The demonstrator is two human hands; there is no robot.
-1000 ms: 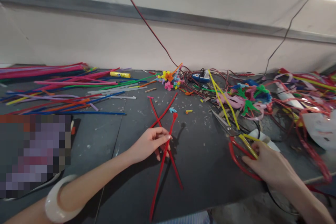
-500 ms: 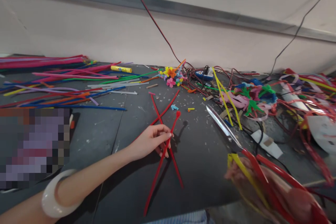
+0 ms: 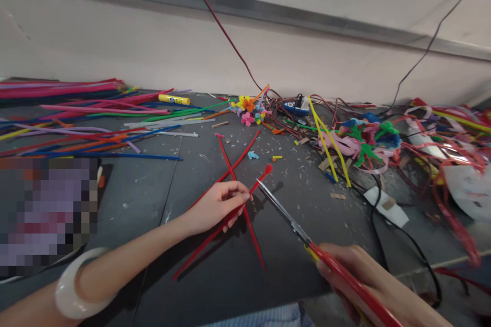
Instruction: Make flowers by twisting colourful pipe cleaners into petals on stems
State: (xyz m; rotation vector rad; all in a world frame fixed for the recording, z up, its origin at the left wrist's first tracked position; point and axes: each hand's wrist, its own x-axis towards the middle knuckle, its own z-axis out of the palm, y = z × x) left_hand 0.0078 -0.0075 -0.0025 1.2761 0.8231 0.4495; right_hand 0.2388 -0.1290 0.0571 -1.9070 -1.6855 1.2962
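My left hand pinches a red pipe cleaner between thumb and fingers. Its upper end is curled into a small rounded tip that sticks out past my fingertips. Held in my right hand is a pair of scissors with red and yellow handles. The blades look closed, and their point is beside the curled tip; whether they touch I cannot tell. Beneath my left hand, two more red pipe cleaners lie crossed on the dark table.
Pipe cleaners of several colours are spread at the left, with a yellow tube behind. Small bright flowers stand at the back. Cables, a blue-and-white device, yellow pipe cleaners and white scraps lie right. A blurred panel sits left.
My right hand has brought the scissors left, their point now near the red tip. The held pipe cleaner has tilted, its lower end swinging left. My left hand has stayed nearly in place.
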